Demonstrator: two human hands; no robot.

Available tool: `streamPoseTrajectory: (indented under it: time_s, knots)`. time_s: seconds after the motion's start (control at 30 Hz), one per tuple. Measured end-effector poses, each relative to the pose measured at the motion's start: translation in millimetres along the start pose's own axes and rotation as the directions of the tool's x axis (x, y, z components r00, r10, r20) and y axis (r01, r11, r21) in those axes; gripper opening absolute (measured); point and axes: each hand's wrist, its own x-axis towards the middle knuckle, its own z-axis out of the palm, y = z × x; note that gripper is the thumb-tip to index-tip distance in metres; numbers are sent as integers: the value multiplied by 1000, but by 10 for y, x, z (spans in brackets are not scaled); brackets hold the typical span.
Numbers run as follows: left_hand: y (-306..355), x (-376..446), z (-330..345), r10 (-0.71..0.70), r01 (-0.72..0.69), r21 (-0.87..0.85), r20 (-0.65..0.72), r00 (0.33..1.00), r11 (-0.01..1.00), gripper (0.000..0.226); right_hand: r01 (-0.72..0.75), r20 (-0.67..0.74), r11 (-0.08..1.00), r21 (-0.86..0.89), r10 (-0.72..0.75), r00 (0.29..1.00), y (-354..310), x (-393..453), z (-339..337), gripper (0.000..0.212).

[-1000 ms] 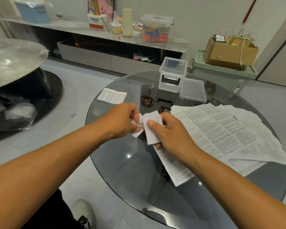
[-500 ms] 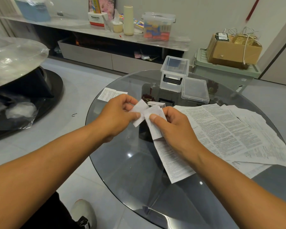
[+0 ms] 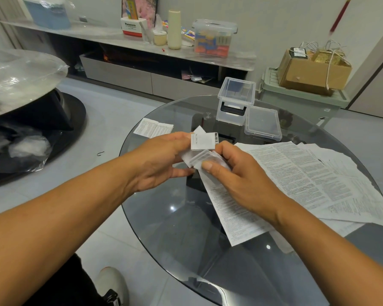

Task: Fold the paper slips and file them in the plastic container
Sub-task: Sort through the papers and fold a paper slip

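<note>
A small white folded paper slip (image 3: 202,142) is held above the round glass table (image 3: 186,228), pinched between my left hand (image 3: 161,160) and my right hand (image 3: 237,173). My right thumb presses a blurred folded part of the slip. Further back on the table stands the clear plastic container (image 3: 236,100), open, with its clear lid (image 3: 263,123) lying flat beside it on the right. Several printed sheets (image 3: 307,173) spread over the right side of the table, one long strip (image 3: 234,217) running under my right hand. Another folded printed slip (image 3: 153,128) lies at the table's left edge.
A low shelf unit (image 3: 128,69) along the far wall carries boxes and a lidded bin (image 3: 213,38). A cardboard box (image 3: 312,71) sits on a green crate right of the table. A plastic-wrapped round table (image 3: 20,74) stands at left. My shoe (image 3: 113,286) shows below.
The slip has been folded smaller and turned; both hands have risen slightly and moved closer together around it.
</note>
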Motion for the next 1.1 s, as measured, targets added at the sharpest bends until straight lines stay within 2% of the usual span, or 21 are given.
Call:
streamPoseTrajectory:
  time_s: [0.1, 0.17, 0.2, 0.37, 0.5, 0.57, 0.67, 0.73, 0.83, 0.97, 1.1]
  knots:
    - [28, -34, 8, -61, 70, -92, 93, 994, 993, 41, 3, 13, 999, -36, -2, 1000, -30, -14, 8, 17]
    - [37, -40, 11, -86, 103, -100, 161, 983, 990, 58, 10, 26, 998, -63, -8, 1000, -45, -25, 8, 20]
    - [38, -47, 20, -85, 101, -86, 174, 981, 991, 59, 14, 36, 997, -79, -12, 999, -50, -30, 4, 20]
    - [-19, -20, 42, -34, 37, -24, 98, 995, 999, 26, 66, 67, 991, -120, -58, 996, -60, -32, -21, 15]
    - [-68, 40, -3, -24, 33, -160, 57, 998, 987, 31, 46, 80, 996, -82, -40, 996, -75, -39, -35, 11]
    - [-87, 61, -3, 9, -11, -184, -10, 1000, 983, 34, -45, 32, 997, 63, 43, 999, -86, -42, -23, 10]
    - [-127, 87, 13, 126, -129, -16, -124, 984, 991, 39, -186, -93, 909, 374, 237, 967, -131, -7, 17, 15]
    - [-155, 55, 72, 210, -192, 156, -111, 971, 969, 42, -215, -158, 851, 479, 325, 933, -161, 23, 53, 18]
    - [-199, -19, 229, 287, -268, 268, -35, 957, 925, 42, -244, -242, 869, 430, 372, 896, -186, 22, 141, 20]
    - [-267, -99, 426, 270, -258, 219, -29, 962, 941, 45, -240, -363, 880, 411, 399, 842, -202, -5, 256, 24]
    - [-290, -175, 615, 255, -253, 301, 33, 966, 919, 49, -284, -331, 826, 487, 476, 815, -217, 0, 301, 53]
